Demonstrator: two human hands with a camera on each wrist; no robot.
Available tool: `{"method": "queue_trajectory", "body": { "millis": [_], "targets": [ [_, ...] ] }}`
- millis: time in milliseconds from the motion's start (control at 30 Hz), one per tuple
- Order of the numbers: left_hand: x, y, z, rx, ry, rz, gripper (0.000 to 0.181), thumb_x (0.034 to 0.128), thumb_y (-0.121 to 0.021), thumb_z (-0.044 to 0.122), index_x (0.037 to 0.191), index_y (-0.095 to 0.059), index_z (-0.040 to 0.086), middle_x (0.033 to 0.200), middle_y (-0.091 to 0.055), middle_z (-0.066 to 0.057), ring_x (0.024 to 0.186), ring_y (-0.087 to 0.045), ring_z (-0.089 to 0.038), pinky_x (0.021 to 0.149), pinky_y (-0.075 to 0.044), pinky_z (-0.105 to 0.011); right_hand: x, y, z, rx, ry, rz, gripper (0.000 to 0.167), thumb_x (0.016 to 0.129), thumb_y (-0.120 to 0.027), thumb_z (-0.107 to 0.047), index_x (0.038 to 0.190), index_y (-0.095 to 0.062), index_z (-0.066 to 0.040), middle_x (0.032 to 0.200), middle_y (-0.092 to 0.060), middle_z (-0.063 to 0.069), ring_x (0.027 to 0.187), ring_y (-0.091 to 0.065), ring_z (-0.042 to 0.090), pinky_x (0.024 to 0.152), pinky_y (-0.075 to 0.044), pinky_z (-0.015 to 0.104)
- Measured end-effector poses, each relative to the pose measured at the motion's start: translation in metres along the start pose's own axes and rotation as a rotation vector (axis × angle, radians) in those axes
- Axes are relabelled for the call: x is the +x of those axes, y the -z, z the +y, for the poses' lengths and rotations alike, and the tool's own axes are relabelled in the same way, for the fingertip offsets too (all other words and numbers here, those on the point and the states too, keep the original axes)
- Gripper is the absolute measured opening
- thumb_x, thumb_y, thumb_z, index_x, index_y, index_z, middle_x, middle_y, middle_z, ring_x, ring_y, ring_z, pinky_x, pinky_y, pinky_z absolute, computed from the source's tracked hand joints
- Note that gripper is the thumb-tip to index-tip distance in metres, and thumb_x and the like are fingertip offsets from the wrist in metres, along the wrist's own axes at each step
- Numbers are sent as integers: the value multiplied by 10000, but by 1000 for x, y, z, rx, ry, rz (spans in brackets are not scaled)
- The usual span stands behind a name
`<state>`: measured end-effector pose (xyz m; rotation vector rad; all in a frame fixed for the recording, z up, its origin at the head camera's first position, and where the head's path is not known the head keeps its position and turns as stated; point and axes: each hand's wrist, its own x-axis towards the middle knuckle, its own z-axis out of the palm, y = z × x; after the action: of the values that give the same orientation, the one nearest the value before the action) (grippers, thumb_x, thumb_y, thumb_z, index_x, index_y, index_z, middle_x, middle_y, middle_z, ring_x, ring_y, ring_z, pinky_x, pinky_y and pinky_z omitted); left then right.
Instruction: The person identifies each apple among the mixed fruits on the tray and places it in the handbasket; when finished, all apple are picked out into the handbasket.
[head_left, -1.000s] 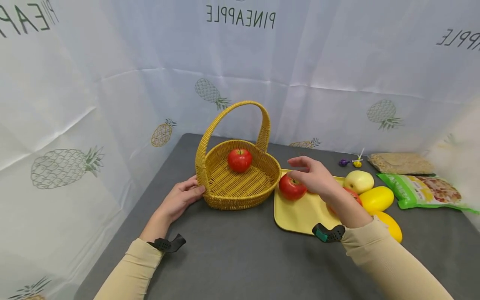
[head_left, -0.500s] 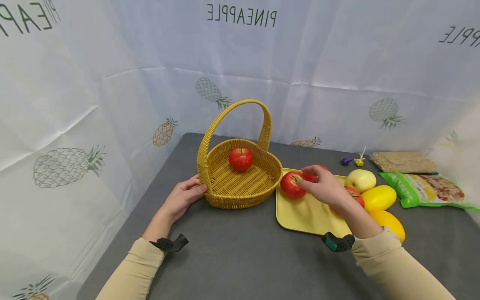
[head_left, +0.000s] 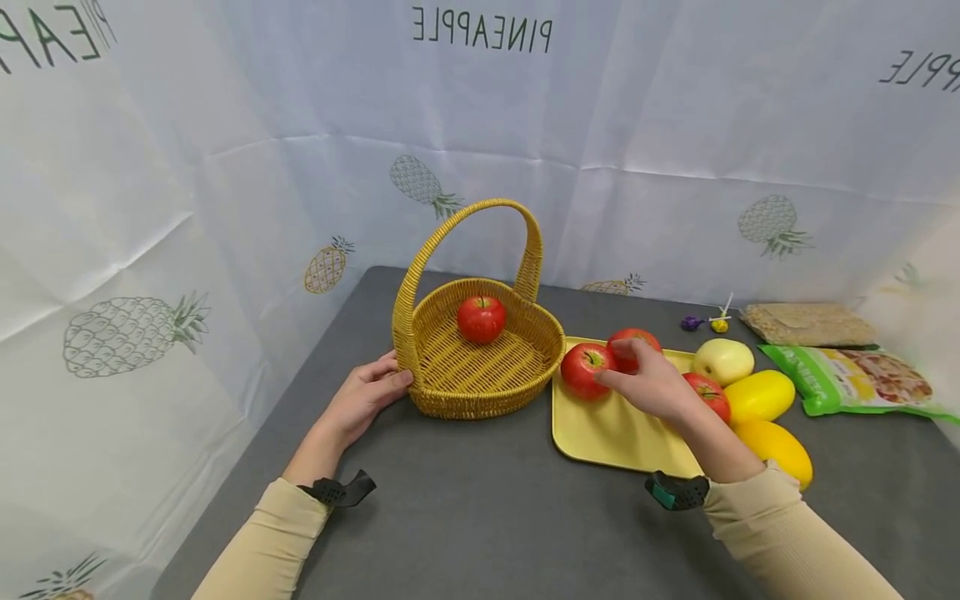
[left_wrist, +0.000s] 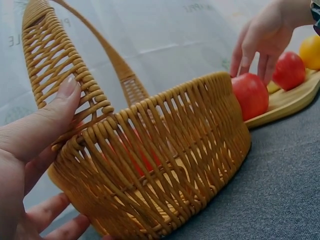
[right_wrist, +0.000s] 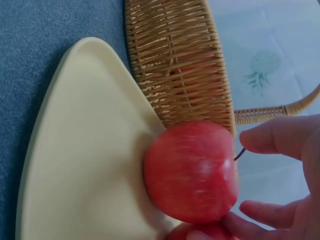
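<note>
My left hand holds the yellow wicker basket at its left side. In the left wrist view the thumb lies on the handle's base, other fingers against the outer wall. One red apple sits inside the basket. My right hand is over the yellow tray, fingers spread and loosely bent. Beside it are a front red apple and another red apple behind. In the right wrist view the thumb is near the front apple's stem; fingers reach towards the rear apple, contact unclear.
A third red apple is partly hidden by my right wrist. Right of it lie a pale green apple and yellow fruits. Farther right are a green food bag, a beige packet and two lollipops. A printed curtain hangs behind.
My right hand has moved right and down, away from above the front apple, so the rear apple shows more. The left hand stays on the basket.
</note>
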<state>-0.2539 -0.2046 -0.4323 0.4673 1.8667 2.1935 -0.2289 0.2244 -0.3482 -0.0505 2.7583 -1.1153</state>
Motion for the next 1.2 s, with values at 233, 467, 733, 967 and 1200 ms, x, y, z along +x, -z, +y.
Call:
{"method": "queue_trajectory", "body": {
  "millis": [233,467,733,967,1200],
  "targets": [
    [4,-2,-1,-14,-9,-9,105,1019,-651,118,1071,-737,88,1685,-170,-142,1549,-132,-303,1004,-497,-274,0,-2,2,2,19,21,798,969,-696,-421,1536,-359,28,1518,-418,261,1373,-394,442,1099,-363,604],
    [3,-4,-6,-25,-3,-21,104,1016,-647,92,1069,-736,90,1685,-167,-144,1549,-132,-299,1010,-496,-283,5,-10,9,-34,11,34,871,952,-703,-469,1527,-324,63,1475,-437,306,1311,-449,462,1060,-398,609],
    [2,-3,-3,-12,-5,9,111,1007,-663,101,1082,-733,59,1678,-194,-149,1546,-147,-301,994,-505,-276,11,-14,10,96,-25,16,988,925,-737,-501,1561,-233,61,1501,-405,307,1344,-430,442,1098,-377,589],
    [2,-1,-1,-4,4,12,134,1017,-649,96,1107,-723,29,1682,-180,-144,1548,-137,-298,994,-504,-272,16,-15,10,166,-63,-38,1058,911,-737,-551,1588,-189,49,1523,-376,300,1372,-399,431,1120,-355,580],
    [0,1,-1,-3,-5,10,116,1015,-656,105,1085,-741,66,1677,-200,-143,1544,-157,-298,998,-503,-275,20,-21,13,176,-83,-54,961,922,-728,-535,1549,-282,41,1450,-436,271,1293,-432,410,1065,-396,570]
  ]
}}
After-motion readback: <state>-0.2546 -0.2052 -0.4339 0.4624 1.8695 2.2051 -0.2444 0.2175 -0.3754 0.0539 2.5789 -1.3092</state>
